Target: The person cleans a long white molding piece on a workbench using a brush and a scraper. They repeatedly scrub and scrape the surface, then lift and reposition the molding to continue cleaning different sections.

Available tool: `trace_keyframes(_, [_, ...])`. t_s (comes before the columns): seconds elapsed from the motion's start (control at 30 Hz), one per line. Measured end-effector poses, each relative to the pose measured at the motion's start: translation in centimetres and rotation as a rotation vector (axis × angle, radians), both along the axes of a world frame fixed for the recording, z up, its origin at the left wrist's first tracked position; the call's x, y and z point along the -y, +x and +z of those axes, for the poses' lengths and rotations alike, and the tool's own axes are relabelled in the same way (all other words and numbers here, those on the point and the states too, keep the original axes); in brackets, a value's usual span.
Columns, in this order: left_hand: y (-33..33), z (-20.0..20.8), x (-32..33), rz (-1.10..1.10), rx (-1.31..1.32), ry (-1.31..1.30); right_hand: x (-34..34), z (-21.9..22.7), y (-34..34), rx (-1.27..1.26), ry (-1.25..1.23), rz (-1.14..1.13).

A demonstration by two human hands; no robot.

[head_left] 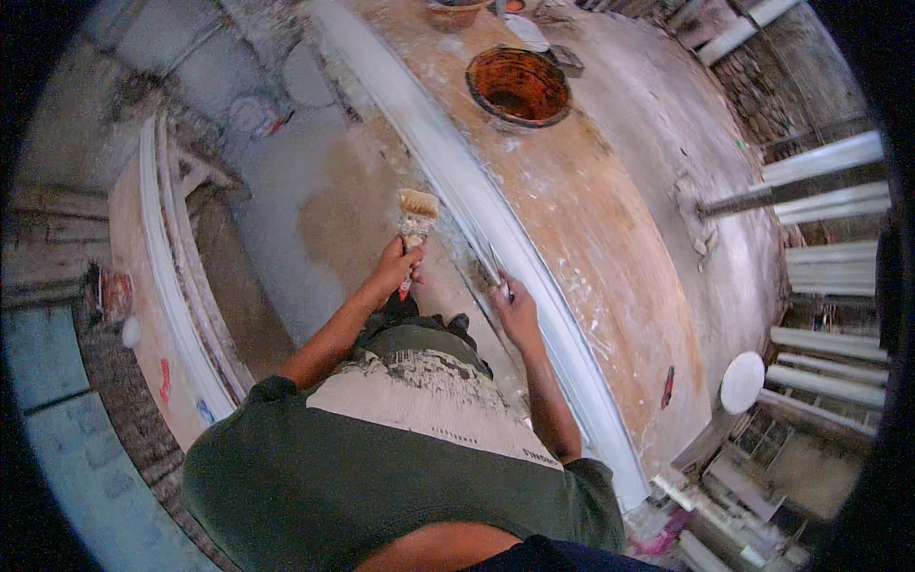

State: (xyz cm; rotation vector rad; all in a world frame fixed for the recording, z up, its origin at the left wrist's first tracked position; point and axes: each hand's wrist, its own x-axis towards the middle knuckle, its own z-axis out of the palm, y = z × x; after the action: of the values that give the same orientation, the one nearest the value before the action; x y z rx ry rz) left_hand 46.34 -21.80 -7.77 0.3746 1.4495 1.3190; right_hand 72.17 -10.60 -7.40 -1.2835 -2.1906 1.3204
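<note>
My left hand (394, 267) is closed round the handle of a wide paintbrush (417, 205), which I hold upright over the floor with its pale bristles up. White residue coats the brush, and the handle's end is red. In my right hand (515, 303) is a thin, pointed tool (495, 259) that looks like a narrow blade; its exact kind is unclear. That hand is at the near edge of a long white moulding (448, 162), which runs along the bench. Whether the tool touches the moulding I cannot tell.
On the white-spattered tan bench (581, 210) stands a brown-stained bowl (518, 88), with another bowl (457, 13) beyond. A small red tool (668, 386) lies at the bench's right. Another bench (143, 276) bears white strips at left. A white round object (742, 382) is at far right.
</note>
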Motion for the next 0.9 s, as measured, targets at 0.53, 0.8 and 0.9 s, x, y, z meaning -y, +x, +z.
trace_keyframes(0.53, [-22.6,-1.5,-0.7,-0.211,-0.479,-0.189,-16.0,-1.8,-28.9,0.067,0.302,0.067])
trace_keyframes(0.8, [-38.2,-3.5,2.4,-0.09,-0.67,-0.25,-21.4,-3.4,-41.2,0.187,0.531,0.049])
trace_keyframes(0.9, [-42.6,-3.3,1.6,-0.007,-0.621,-0.28,-22.4,-4.4,-45.1,0.28,0.471,0.0])
